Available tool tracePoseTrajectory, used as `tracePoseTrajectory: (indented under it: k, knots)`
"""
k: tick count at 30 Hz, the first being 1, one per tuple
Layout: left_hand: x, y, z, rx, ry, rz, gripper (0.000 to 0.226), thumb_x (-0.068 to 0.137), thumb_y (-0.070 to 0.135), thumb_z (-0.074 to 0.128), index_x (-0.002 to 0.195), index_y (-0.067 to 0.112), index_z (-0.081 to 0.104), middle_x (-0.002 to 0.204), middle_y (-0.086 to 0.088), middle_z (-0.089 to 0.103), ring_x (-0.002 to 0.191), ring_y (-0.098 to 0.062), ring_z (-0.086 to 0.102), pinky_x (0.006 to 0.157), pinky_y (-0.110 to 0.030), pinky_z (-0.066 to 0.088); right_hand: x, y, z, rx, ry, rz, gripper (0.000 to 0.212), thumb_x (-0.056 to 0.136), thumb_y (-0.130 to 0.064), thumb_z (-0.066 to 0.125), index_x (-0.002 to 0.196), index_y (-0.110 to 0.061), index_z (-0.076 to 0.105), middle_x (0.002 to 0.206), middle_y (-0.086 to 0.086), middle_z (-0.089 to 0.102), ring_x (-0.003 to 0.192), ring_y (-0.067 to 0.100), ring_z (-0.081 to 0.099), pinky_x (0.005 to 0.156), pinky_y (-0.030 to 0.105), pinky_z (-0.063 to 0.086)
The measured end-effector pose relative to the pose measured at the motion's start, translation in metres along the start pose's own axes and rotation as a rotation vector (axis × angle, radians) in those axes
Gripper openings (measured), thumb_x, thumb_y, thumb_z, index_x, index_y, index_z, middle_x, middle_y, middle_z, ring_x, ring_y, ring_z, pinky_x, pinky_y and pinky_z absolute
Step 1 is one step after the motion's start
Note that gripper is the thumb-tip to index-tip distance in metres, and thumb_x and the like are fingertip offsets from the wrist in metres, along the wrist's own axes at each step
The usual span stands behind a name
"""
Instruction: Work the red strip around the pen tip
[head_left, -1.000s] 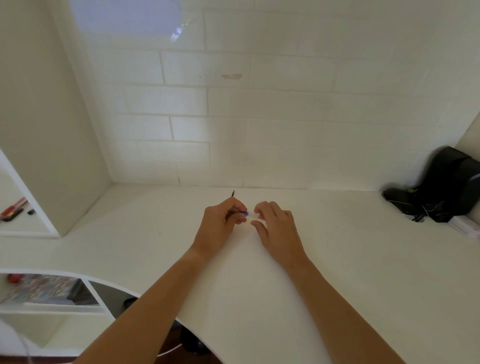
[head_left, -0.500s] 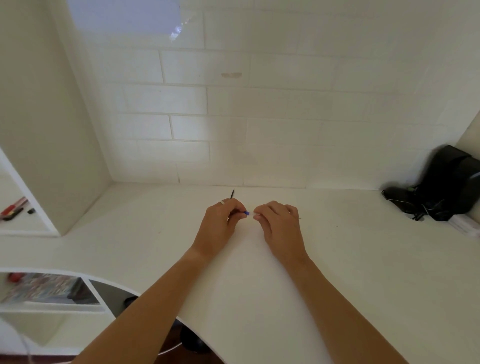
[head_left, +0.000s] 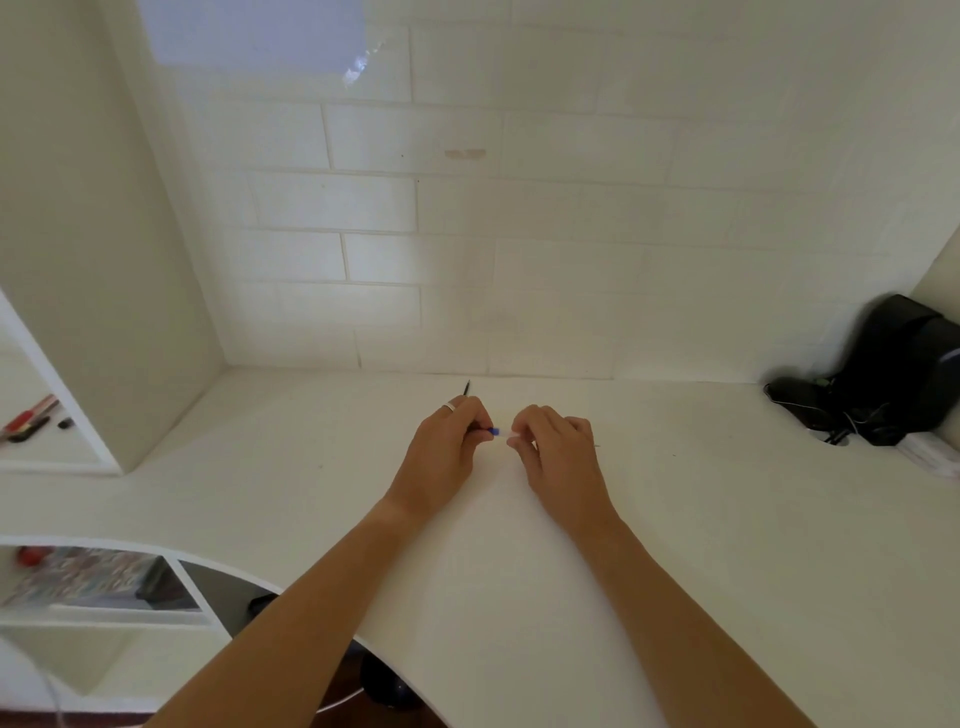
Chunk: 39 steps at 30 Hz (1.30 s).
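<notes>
My left hand (head_left: 447, 452) grips a thin dark pen-like stick (head_left: 468, 387) whose tip pokes out behind the fingers; a small blue piece (head_left: 493, 431) shows at its near end. My right hand (head_left: 558, 457) pinches a small clear or white piece (head_left: 511, 434) right beside that blue end. Both hands hover just over the white desk (head_left: 675, 545), close together near its middle. A ring sits on a left finger.
A black bag with cables (head_left: 883, 379) lies at the desk's right back corner, with a white item (head_left: 930, 454) beside it. To the left stands a white shelf unit (head_left: 98, 364) with red and black pens (head_left: 31, 418). A tiled wall rises behind.
The two hands have drawn slightly apart, leaving a small gap where the blue end and clear piece now show. The arms have barely shifted.
</notes>
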<state>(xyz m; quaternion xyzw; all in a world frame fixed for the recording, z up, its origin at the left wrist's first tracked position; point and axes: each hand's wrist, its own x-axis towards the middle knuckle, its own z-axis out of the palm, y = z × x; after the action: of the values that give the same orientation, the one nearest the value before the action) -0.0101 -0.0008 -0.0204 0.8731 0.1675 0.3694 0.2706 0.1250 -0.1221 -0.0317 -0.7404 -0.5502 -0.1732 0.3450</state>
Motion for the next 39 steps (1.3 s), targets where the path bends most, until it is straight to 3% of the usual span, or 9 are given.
tracePoseTrajectory:
  k: [6, 18, 22, 25, 29, 32, 35, 37, 39]
  knots:
    - [0.001, -0.001, -0.001, 0.040, -0.017, 0.020, 0.019, 0.093, -0.003, 0.055, 0.086, 0.014, 0.055, 0.085, 0.004, 0.062, 0.079, -0.017, 0.059, 0.070, -0.039, 0.049, 0.000, 0.002, 0.001, 0.062, 0.005, -0.013, 0.015, 0.100, -0.031, 0.053, 0.089, -0.021, 0.057, 0.076, -0.013, 0.057, 0.067, 0.011, 0.051, 0.087, 0.029, 0.037]
    - [0.000, -0.001, 0.000, 0.070, -0.010, 0.036, 0.016, 0.095, -0.001, 0.057, 0.086, 0.012, 0.057, 0.083, 0.004, 0.060, 0.076, -0.018, 0.056, 0.069, -0.040, 0.049, -0.002, 0.002, 0.004, -0.117, 0.025, -0.026, 0.018, 0.105, -0.030, 0.045, 0.094, -0.027, 0.058, 0.080, -0.013, 0.056, 0.074, 0.010, 0.056, 0.094, 0.033, 0.032]
    - [0.000, -0.002, 0.004, 0.070, -0.004, 0.064, 0.007, 0.098, 0.008, 0.060, 0.100, 0.015, 0.059, 0.097, 0.006, 0.060, 0.086, -0.012, 0.060, 0.076, -0.034, 0.052, -0.001, -0.001, 0.002, -0.139, 0.031, -0.021, 0.013, 0.104, -0.028, 0.047, 0.096, -0.026, 0.056, 0.085, -0.012, 0.057, 0.078, 0.011, 0.057, 0.093, 0.034, 0.034]
    - [-0.002, -0.002, 0.005, 0.076, -0.063, 0.091, 0.020, 0.097, 0.021, 0.065, 0.116, 0.019, 0.059, 0.110, 0.008, 0.059, 0.095, -0.006, 0.060, 0.084, -0.025, 0.052, -0.001, -0.001, 0.002, -0.115, 0.031, -0.052, 0.012, 0.102, -0.026, 0.048, 0.098, -0.026, 0.059, 0.089, -0.012, 0.058, 0.083, 0.012, 0.059, 0.092, 0.035, 0.037]
    - [-0.003, 0.001, 0.006, 0.107, -0.019, 0.052, 0.028, 0.095, 0.000, 0.060, 0.114, 0.019, 0.068, 0.098, 0.003, 0.062, 0.092, -0.012, 0.059, 0.083, -0.023, 0.050, 0.000, -0.003, 0.000, -0.133, 0.075, -0.084, 0.015, 0.095, -0.022, 0.062, 0.110, -0.025, 0.062, 0.106, -0.010, 0.063, 0.101, 0.012, 0.059, 0.098, 0.036, 0.037]
    - [0.000, -0.003, 0.005, 0.249, 0.170, -0.040, 0.024, 0.091, -0.002, 0.063, 0.104, 0.015, 0.073, 0.093, -0.002, 0.065, 0.086, -0.023, 0.062, 0.079, -0.034, 0.051, 0.002, -0.006, -0.006, -0.171, 0.182, 0.090, 0.040, 0.085, -0.008, 0.067, 0.123, -0.017, 0.057, 0.121, -0.001, 0.059, 0.115, 0.018, 0.054, 0.100, 0.037, 0.040]
    - [0.002, -0.004, 0.004, 0.366, 0.280, -0.159, 0.019, 0.092, -0.001, 0.061, 0.096, 0.015, 0.070, 0.086, -0.002, 0.063, 0.082, -0.028, 0.060, 0.074, -0.034, 0.040, 0.003, -0.003, -0.009, -0.173, 0.294, 0.360, 0.040, 0.084, 0.004, 0.061, 0.120, -0.012, 0.055, 0.119, 0.004, 0.057, 0.110, 0.025, 0.054, 0.087, 0.037, 0.045]
    - [0.001, -0.005, 0.006, 0.410, 0.304, -0.201, 0.019, 0.092, -0.001, 0.060, 0.095, 0.016, 0.068, 0.087, -0.002, 0.064, 0.084, -0.027, 0.059, 0.074, -0.030, 0.031, 0.003, 0.001, -0.008, -0.175, 0.269, 0.453, 0.040, 0.083, 0.007, 0.058, 0.119, -0.010, 0.058, 0.119, 0.007, 0.058, 0.110, 0.030, 0.055, 0.081, 0.041, 0.046]
    - [0.001, -0.005, 0.007, 0.432, 0.317, -0.240, 0.019, 0.094, 0.000, 0.058, 0.096, 0.016, 0.068, 0.088, -0.003, 0.065, 0.086, -0.027, 0.059, 0.074, -0.029, 0.028, 0.002, 0.005, -0.003, -0.214, 0.147, 0.445, 0.045, 0.083, 0.007, 0.056, 0.124, -0.009, 0.061, 0.127, 0.009, 0.060, 0.118, 0.033, 0.054, 0.086, 0.044, 0.046]
